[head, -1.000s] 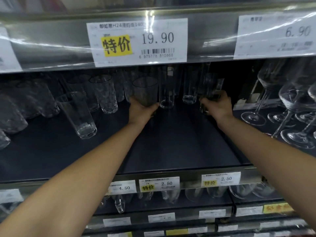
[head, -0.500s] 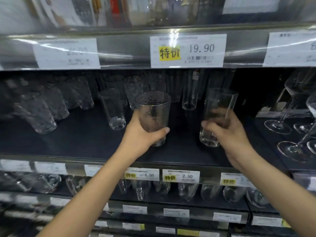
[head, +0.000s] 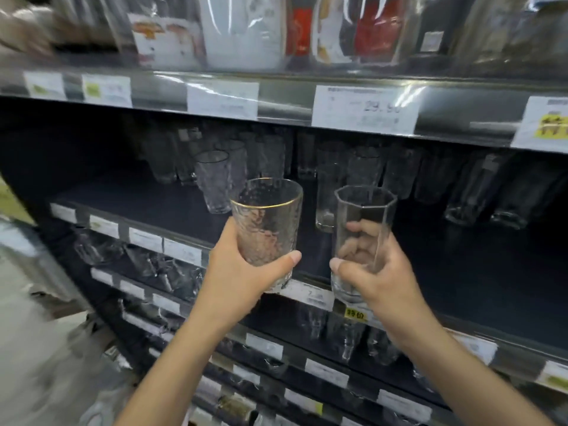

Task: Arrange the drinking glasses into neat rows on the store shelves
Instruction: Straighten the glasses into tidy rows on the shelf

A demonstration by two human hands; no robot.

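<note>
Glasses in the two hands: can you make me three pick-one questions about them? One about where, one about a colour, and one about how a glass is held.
1. Where is the bumpy glass?
A. standing on the shelf
B. in the left hand
C. on the floor

2. What colour is the bumpy glass's rim?
A. red
B. blue
C. gold

3. How does the right hand hold the smooth glass?
A. mouth up
B. upside down
C. lying flat on the palm

Answers: 1 B, the left hand grips its lower half; 2 C, a thin gold line rings its mouth; 3 A, its open mouth faces up and its thick base is at the bottom.
</note>
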